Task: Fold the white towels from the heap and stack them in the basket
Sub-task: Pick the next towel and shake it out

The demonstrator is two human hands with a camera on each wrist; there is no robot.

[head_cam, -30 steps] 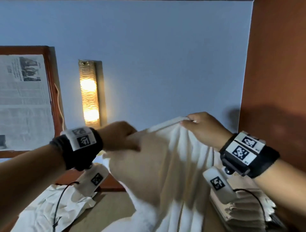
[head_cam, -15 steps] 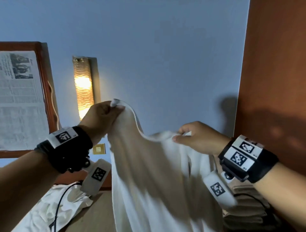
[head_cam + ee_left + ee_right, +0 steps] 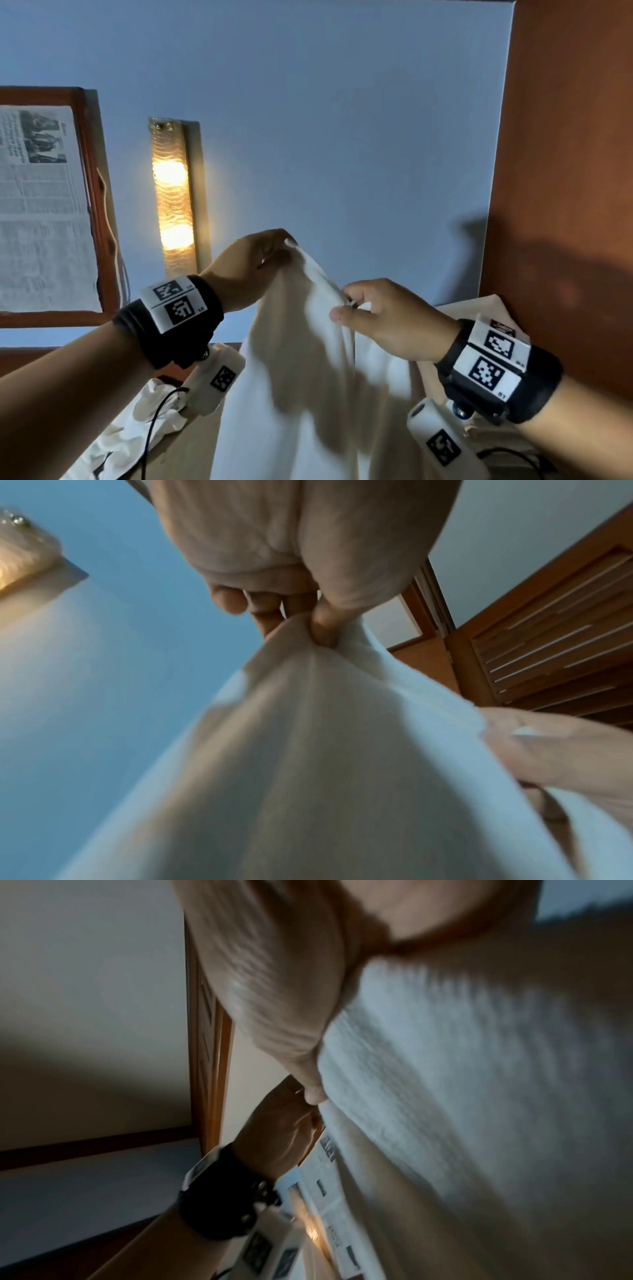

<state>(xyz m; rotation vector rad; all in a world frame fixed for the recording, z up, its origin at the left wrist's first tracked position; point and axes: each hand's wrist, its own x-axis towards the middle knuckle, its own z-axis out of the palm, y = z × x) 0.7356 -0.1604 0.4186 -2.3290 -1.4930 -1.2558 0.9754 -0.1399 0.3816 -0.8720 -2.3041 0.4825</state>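
The left hand pinched the towel at a raised corner while the right hand pinched its edge just below, the cloth hanging between and under both; the step appeared to be spreading, which next requires finding the second corner.

Towel held up between your hands, before the wall.
Your left hand pinches the towel higher; right hand just beside, lower. Heap lies lower left; lamp and frame behind left.
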